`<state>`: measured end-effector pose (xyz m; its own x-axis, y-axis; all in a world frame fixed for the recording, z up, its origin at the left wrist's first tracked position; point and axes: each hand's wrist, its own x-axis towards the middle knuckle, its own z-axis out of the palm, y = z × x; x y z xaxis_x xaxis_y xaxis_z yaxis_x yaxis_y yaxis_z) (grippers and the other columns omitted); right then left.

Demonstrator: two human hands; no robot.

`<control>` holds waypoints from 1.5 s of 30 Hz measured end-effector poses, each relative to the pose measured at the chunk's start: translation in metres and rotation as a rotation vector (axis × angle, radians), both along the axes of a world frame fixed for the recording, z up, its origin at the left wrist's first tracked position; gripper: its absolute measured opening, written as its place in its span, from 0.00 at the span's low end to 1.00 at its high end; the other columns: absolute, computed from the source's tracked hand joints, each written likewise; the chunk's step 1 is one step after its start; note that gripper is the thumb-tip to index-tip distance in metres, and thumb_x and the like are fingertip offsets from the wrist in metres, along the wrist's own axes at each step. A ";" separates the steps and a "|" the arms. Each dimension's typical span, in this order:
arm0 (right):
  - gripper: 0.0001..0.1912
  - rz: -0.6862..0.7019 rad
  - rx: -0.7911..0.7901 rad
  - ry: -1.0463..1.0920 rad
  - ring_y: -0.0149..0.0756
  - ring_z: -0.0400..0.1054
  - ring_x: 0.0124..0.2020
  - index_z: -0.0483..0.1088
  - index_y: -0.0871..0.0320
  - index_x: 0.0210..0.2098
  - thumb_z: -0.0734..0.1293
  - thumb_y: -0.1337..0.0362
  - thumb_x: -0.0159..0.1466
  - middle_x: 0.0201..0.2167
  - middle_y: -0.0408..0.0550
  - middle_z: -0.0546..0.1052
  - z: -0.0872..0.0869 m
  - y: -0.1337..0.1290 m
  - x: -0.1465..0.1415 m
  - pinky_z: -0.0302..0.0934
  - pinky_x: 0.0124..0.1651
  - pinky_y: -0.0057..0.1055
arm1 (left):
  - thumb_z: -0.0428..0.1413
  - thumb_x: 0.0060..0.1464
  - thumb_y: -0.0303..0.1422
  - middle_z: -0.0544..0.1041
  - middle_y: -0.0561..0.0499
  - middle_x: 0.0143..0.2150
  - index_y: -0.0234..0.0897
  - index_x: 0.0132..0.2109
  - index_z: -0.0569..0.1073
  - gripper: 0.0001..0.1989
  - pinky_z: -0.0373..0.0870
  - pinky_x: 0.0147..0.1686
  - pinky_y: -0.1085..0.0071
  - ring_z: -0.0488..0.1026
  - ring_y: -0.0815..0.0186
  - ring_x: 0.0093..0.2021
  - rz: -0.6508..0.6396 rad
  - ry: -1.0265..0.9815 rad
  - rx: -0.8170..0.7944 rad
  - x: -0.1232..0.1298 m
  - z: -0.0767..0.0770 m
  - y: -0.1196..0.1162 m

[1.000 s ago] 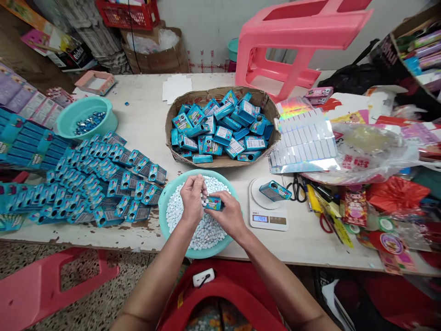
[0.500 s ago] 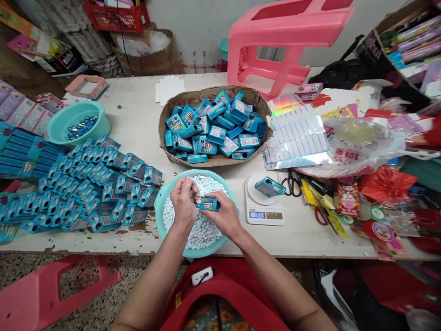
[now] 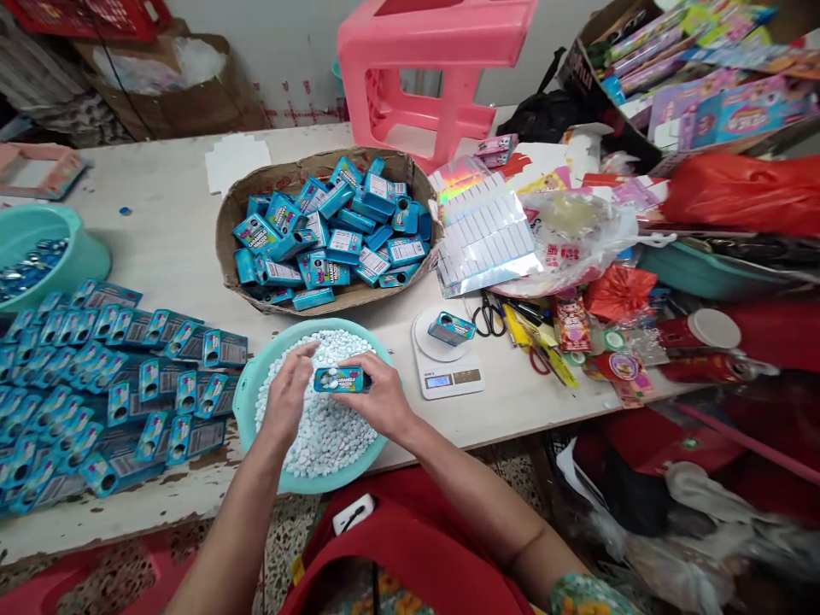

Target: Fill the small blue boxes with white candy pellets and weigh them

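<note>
My right hand (image 3: 384, 395) grips a small blue candy box (image 3: 349, 381) between thumb and fingers, its printed side up. White candies show at the round hole in the box's left part. Just left of it is my left hand (image 3: 288, 393), fingers stretched out and slightly apart, with nothing visible in them. Both hands are over a turquoise basin (image 3: 244, 401) full of small white candies (image 3: 320, 444). To the right, another blue box (image 3: 452, 328) lies on a white kitchen scale (image 3: 451, 380).
A cut-down cardboard box (image 3: 234, 201) of blue boxes stands behind the basin. Rows of blue boxes (image 3: 137, 384) cover the left side. Scissors (image 3: 490, 314), a cutter and a holographic sticker sheet (image 3: 483, 231) lie right. A pink stool (image 3: 436, 51) rests at the back.
The camera view has turned right. My left hand has drawn back from the box's hole and its fingers have opened. My right hand still holds the box, and more white candies show at its hole.
</note>
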<state>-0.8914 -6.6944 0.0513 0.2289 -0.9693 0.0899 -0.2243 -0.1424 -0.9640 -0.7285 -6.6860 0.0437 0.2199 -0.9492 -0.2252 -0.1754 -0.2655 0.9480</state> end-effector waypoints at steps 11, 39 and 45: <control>0.21 -0.094 0.074 -0.159 0.36 0.69 0.41 0.72 0.55 0.39 0.77 0.64 0.46 0.37 0.44 0.74 -0.002 -0.001 -0.025 0.62 0.45 0.32 | 0.47 0.57 0.45 0.77 0.44 0.44 0.35 0.48 0.71 0.20 0.67 0.46 0.64 0.72 0.59 0.46 -0.013 -0.008 0.009 -0.021 -0.006 -0.008; 0.18 -0.320 0.361 -0.123 0.39 0.69 0.44 0.71 0.54 0.39 0.74 0.66 0.49 0.40 0.46 0.72 -0.098 0.092 -0.169 0.64 0.47 0.35 | 0.56 0.53 0.36 0.67 0.47 0.57 0.42 0.57 0.63 0.25 0.61 0.52 0.62 0.63 0.58 0.54 -0.894 -0.619 -0.396 -0.188 -0.044 -0.132; 0.18 -0.295 0.259 -0.040 0.41 0.67 0.48 0.71 0.53 0.39 0.75 0.64 0.49 0.43 0.48 0.72 -0.118 0.101 -0.156 0.62 0.52 0.40 | 0.56 0.53 0.36 0.73 0.47 0.46 0.40 0.49 0.68 0.17 0.65 0.43 0.64 0.68 0.58 0.46 -0.863 -0.700 -0.306 -0.188 -0.052 -0.128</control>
